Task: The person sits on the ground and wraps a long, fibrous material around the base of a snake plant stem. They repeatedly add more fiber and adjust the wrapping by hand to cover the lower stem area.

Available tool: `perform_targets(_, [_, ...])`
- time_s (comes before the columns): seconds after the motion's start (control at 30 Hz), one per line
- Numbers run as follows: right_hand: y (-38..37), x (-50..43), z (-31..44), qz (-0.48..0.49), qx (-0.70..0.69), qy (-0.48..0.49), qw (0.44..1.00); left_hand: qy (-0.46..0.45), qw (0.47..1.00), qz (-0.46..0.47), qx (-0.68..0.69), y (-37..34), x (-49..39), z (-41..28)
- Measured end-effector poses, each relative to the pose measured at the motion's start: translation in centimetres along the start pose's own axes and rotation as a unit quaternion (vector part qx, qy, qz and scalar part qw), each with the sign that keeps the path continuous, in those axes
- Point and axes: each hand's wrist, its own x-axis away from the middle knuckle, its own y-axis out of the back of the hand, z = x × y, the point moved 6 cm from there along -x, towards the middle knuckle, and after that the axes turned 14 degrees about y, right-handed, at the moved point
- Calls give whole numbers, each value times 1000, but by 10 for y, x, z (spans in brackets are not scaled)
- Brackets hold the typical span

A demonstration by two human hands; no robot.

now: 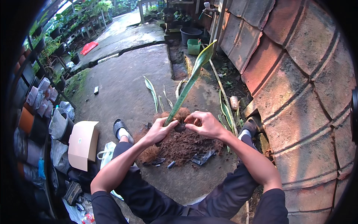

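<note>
My left hand (pixel 160 131) grips the base of a tall snake plant leaf (pixel 190 81), green with pale yellow edges, which leans up and to the right. Just right of it, my right hand (pixel 205 124) has its fingers bent, the fingertips close to a small dark patch near the leaf base. Whether they pinch anything is too small to tell. Below both hands lies a heap of brown, crumbly soil (pixel 181 145) with fibre in it. More snake plant leaves (pixel 151 91) lie beyond the heap, and others (pixel 226 110) are to the right.
A torn black plastic piece (pixel 203 158) lies at the heap's near edge. To the left are a cardboard box (pixel 82 144) and a rack of potted plants and bags. Clay roof tiles (pixel 296 98) slope along the right. A green container (pixel 193 47) and black tub (pixel 190 34) stand farther off.
</note>
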Motion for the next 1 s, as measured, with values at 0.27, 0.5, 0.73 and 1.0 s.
perform_targets(0.27, [-9, 2, 1, 38, 88, 8, 995, 8, 1000, 4, -19, -5, -3, 0])
perform_targets(0.5, [-10, 3, -1, 51, 131, -4, 990, 19, 999, 11, -23, -7, -2, 0])
perform_targets(0.73, [13, 4, -18, 16, 113, -48, 992, 20, 1000, -2, -21, -3, -3, 1])
perform_targets(1.0, [13, 12, -25, -52, 82, 2, 995, -4, 1000, 6, -6, 3, -4, 1])
